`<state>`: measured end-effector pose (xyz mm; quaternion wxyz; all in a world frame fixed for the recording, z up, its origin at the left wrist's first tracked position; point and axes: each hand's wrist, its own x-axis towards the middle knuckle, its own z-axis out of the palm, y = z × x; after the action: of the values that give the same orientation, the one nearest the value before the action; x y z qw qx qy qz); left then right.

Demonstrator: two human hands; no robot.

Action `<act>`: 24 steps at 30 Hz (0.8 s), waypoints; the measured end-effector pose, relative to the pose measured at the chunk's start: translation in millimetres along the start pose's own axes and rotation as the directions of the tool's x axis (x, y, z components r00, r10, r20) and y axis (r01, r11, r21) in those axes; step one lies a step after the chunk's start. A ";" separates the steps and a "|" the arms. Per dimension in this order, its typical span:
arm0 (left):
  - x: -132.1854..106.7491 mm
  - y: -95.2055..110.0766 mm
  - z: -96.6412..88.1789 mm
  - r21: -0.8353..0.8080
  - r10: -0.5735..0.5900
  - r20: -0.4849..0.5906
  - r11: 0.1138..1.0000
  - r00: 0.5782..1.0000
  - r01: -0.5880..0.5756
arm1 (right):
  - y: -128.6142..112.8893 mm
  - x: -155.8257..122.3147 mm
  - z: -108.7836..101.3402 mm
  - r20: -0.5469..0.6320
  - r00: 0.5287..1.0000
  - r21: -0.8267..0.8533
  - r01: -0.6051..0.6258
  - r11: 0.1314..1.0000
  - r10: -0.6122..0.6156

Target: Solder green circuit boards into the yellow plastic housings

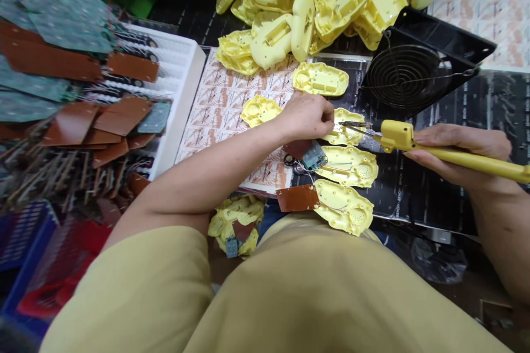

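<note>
Right hand at right, fingers clamped on the handle of a yellow hand tool, its thin metal tip pointing left over the right end of a yellow shell; can't tell if tip & shell touch. Left hand is over the left end of same shell, fingers curled in w/ thumb & index close; can't tell if anything's pinched btwn. That shell lies mid-bench, in a rough col. w/ others on the bench: one far shell, then on the near side a third shell & the nearest shell by the person's shirt. Small green PCB at left end of the third; brown board overlaps left end of the nearest. Another yellow pc sits just left of left hand, on a printed sheet. Far side: heap of yellow shells, w/ black fan to its right, tilted. Far left, white tray w/ brown boards, green boards & wires; blue basket near left, blurry
</note>
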<state>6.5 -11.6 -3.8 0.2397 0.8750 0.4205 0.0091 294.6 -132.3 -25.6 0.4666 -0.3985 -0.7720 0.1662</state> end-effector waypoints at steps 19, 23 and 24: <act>-3.4 -4.0 4.0 0.000 0.049 -0.033 0.999 0.998 -0.049 | -13.4 -36.5 1.5 -0.256 0.967 -0.303 -0.085 0.949 0.005; -34.2 -27.8 -22.8 0.041 0.061 -0.145 0.998 0.988 -0.055 | -35.2 -59.2 3.2 -0.253 0.960 -0.487 -0.019 0.873 -0.120; -44.7 -39.6 -30.2 0.063 0.051 -0.144 0.997 0.988 -0.042 | -40.2 -65.7 2.9 -0.216 0.968 -0.512 0.001 0.859 -0.130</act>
<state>-57.9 -11.1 14.3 0.1816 0.8884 0.4163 0.0661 289.8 -207.8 -40.3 0.4416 -0.4977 -0.7385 -0.1090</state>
